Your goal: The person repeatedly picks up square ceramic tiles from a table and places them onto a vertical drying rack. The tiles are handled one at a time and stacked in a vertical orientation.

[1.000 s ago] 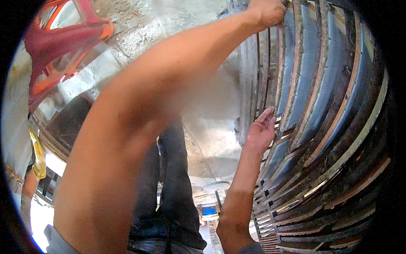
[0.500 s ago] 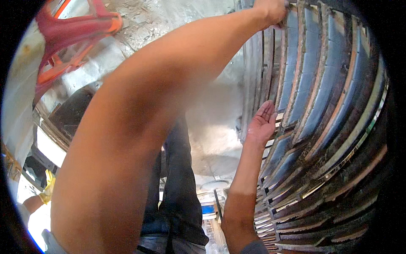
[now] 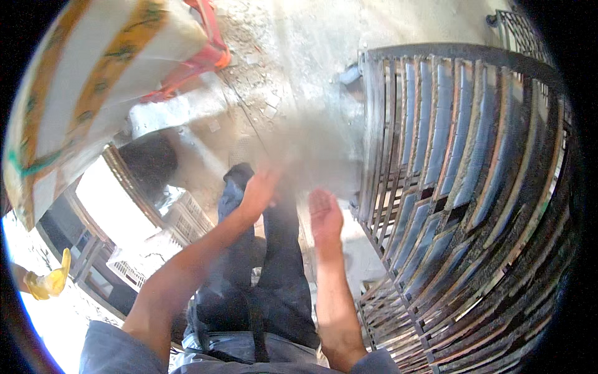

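Note:
My left hand (image 3: pixel 260 192) is in front of my legs, low over my dark trousers, its fingers blurred. Nothing shows in it. My right hand (image 3: pixel 326 217) is held up beside it, palm turned up and fingers stretched out, holding nothing. A gap separates it from the tall slatted rack (image 3: pixel 464 51) on my right. Long narrow blue-grey strips (image 3: pixel 464 165) stand in rows between the rack's rusty, crusted bars. Neither hand touches the rack.
Another person's hand in a yellow glove (image 3: pixel 50 283) shows at the far left. A white-and-yellow striped bundle (image 3: pixel 99 75) and a red-orange metal frame (image 3: pixel 215 37) stand at upper left. White plastic crates (image 3: pixel 187 218) sit left of my legs. Debris lies on the floor.
My left hand has come away from the rack's far top edge, back to in front of my legs. My right hand has moved left, away from the slats. The view has shifted.

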The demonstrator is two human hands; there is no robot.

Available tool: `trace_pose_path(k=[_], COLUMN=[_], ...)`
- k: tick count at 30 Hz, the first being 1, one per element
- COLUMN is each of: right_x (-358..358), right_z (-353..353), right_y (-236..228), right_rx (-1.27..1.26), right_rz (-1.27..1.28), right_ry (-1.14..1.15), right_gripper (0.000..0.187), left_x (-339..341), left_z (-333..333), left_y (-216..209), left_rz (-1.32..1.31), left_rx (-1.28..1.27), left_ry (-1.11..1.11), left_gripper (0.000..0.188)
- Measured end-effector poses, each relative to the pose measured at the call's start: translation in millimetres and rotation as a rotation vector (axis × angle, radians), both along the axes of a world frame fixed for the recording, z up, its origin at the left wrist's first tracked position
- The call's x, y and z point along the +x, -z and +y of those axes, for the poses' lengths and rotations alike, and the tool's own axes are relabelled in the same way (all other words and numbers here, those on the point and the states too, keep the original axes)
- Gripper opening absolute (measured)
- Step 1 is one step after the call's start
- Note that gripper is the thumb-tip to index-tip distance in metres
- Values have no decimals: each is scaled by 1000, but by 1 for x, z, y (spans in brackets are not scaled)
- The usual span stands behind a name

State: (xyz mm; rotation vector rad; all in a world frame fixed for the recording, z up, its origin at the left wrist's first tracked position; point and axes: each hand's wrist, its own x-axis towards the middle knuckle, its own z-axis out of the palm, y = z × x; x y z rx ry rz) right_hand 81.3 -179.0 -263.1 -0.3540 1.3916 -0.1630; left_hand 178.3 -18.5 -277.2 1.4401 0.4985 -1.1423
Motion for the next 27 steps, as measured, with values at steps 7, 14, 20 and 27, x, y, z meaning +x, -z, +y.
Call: trace_pose_path(k=[7,14,20,27], right_x=[28,-1,-12,-5], right_z=[86,60,49,160], right_y=[-44,-48,-78,-98], right_rx=[169,206,101,4], right_rz=[-208,-181,-54,-172], right_ry=[-473,-712,-1008,-1388], right_gripper=[34,33,41,42], left_x=[-49,-138,-199,-262], left_z=[95,133,155,227], left_y=[-69,-106,-143,-124], left_rz=[82,-1,52,-78], left_rx=[180,185,190,438], left_ry=[-282,-721,-1034,-1253], left_gripper=[44,43,43,31])
